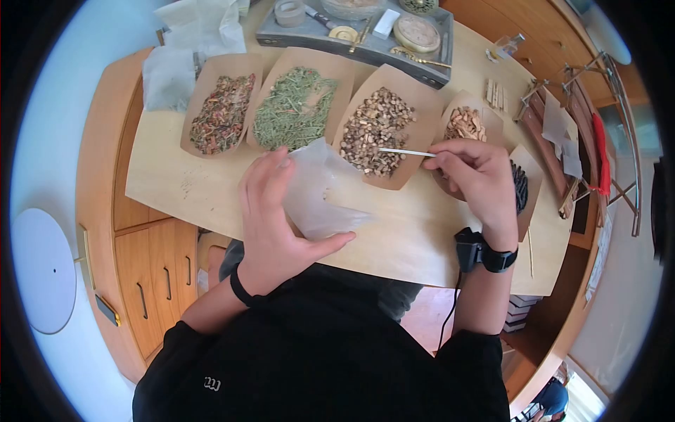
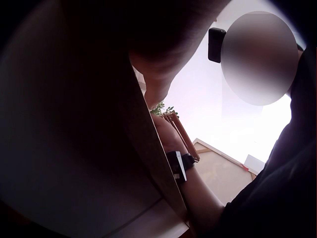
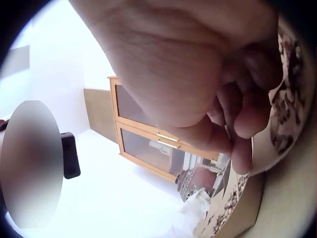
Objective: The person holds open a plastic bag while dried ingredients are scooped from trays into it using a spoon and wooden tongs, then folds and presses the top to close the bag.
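Note:
A translucent white pouch (image 1: 320, 190) sits near the table's front edge, in the cupped left hand (image 1: 274, 218), with the fingers along its left side and the thumb below. The right hand (image 1: 474, 172) pinches a thin white stick (image 1: 408, 152) between thumb and fingers. The stick's far end reaches over chopped brown pieces (image 1: 376, 126) in a brown paper tray (image 1: 394, 172). Seen from the right wrist, the right hand (image 3: 198, 74) has its fingers bent, close above the trays. The left wrist view is mostly dark and does not show the pouch.
Trays of reddish dried petals (image 1: 223, 116), green dried herb (image 1: 295, 109), pale wood chips (image 1: 464, 125) and black pieces (image 1: 519, 188) stand in the same row. Behind them is a grey tray (image 1: 281, 36) with tools. White pouches (image 1: 169, 81) lie at back left, a wooden rack (image 1: 562, 148) at right.

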